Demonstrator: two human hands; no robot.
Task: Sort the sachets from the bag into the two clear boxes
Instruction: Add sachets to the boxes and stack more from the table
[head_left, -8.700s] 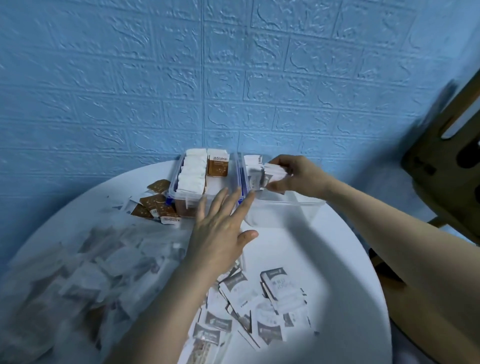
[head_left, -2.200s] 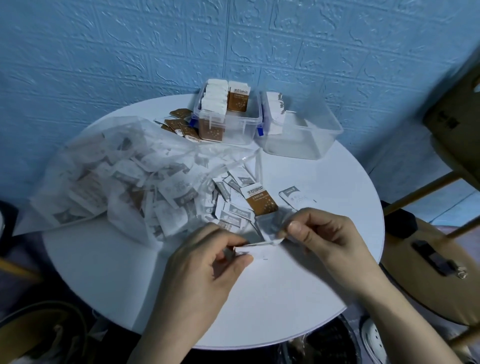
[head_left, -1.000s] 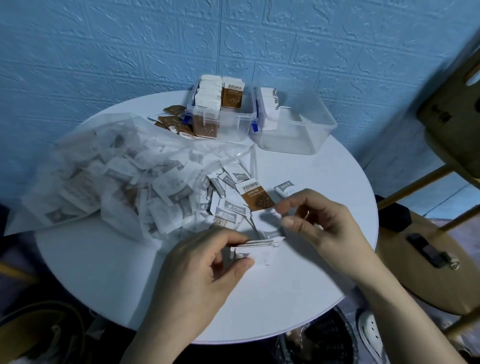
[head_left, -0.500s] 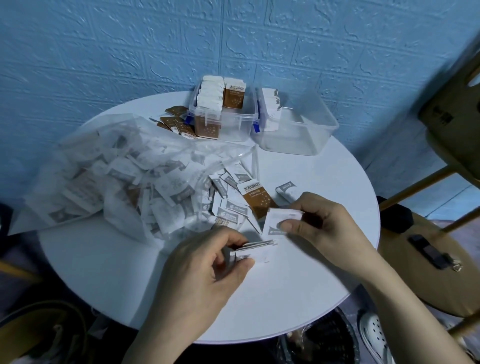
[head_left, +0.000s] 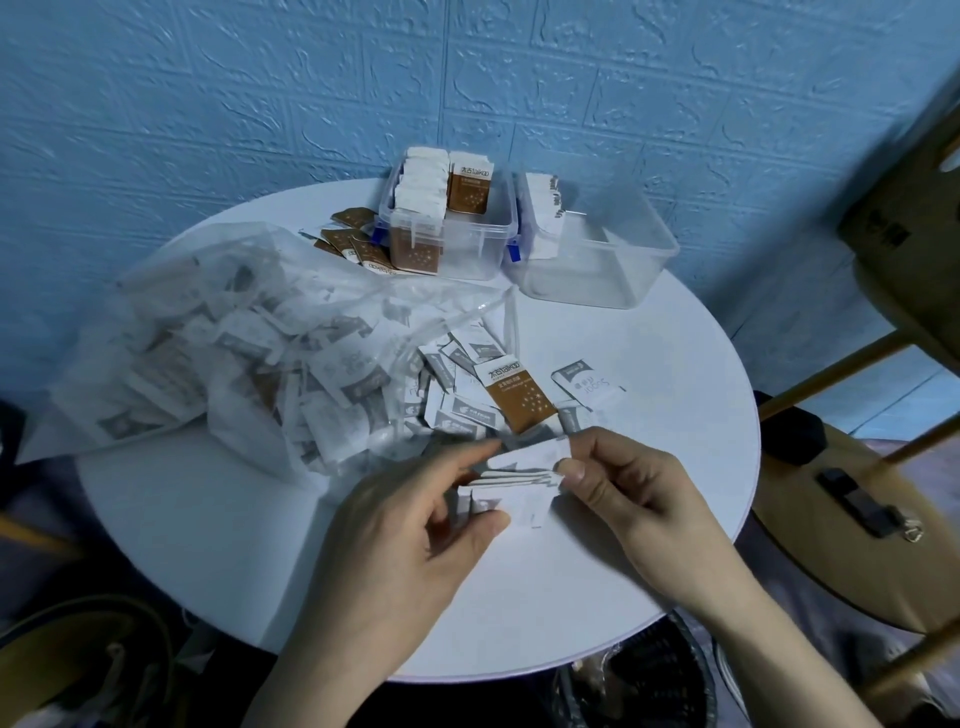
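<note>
The left hand (head_left: 415, 525) holds a stack (head_left: 511, 480) of white sachets above the table (head_left: 218, 545). The right hand (head_left: 618, 480) pinches the top sachet (head_left: 524, 457). The bag (head_left: 234, 343) lies left; both boxes (head_left: 467, 244) stand behind.

Two clear boxes (head_left: 457, 244) (head_left: 597, 260), one bag (head_left: 234, 343), two hands (head_left: 410, 540) (head_left: 628, 493).

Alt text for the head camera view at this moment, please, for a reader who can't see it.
Two hands gather white sachets over a round white table: the left hand grips a small stack while the right hand pinches its end. Behind lie a clear bag of sachets, a brown sachet and two clear boxes.
</note>
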